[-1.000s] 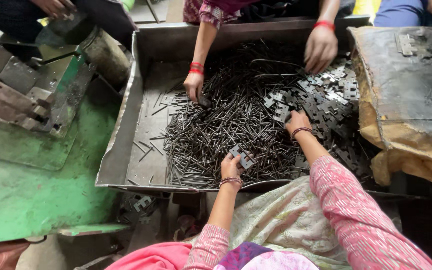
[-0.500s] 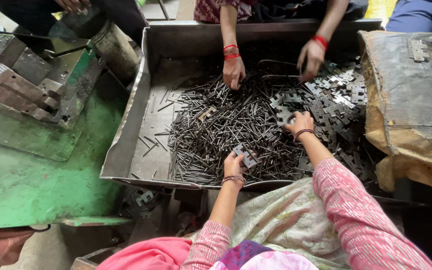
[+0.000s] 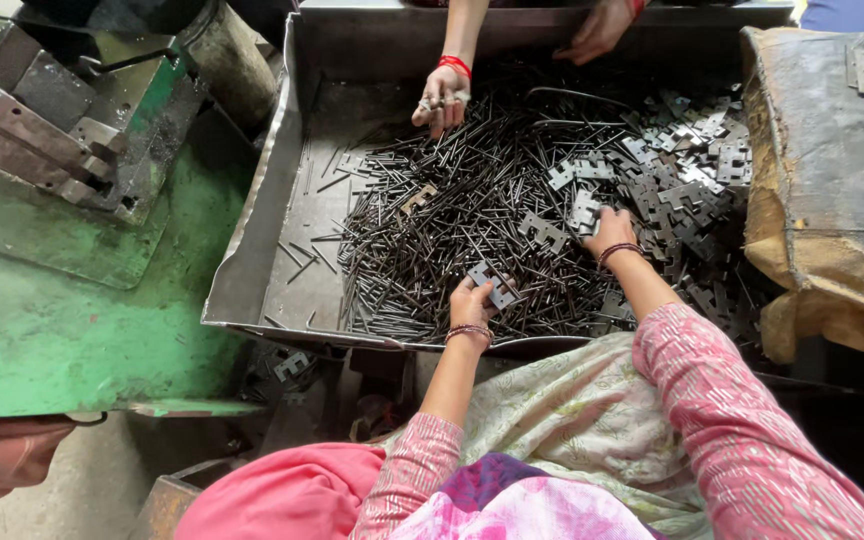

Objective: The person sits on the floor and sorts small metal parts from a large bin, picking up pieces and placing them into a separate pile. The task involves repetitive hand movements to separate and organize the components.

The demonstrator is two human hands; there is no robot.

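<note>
A large metal tray (image 3: 262,230) holds a heap of thin dark metal pins (image 3: 452,210) and, toward the right, several flat grey hinge plates (image 3: 682,170). My left hand (image 3: 472,300) holds a small hinge plate (image 3: 492,283) at the tray's near edge. My right hand (image 3: 607,230) rests on the pile among pins and plates, fingers closing on a plate (image 3: 584,210). Across the tray another person's hand (image 3: 439,100) with a red bangle pinches several pins; their other hand (image 3: 602,25) is at the far rim.
A green machine bed (image 3: 72,320) with a metal press tool (image 3: 42,140) stands to the left. A worn brown sack (image 3: 832,180) with a few hinge plates on top lies to the right. Loose metal parts lie below the tray.
The view shifted closer to the tray. The other person's hand lifted with pins toward the far side. My right hand moved slightly toward the hinge plates; my left kept its plate.
</note>
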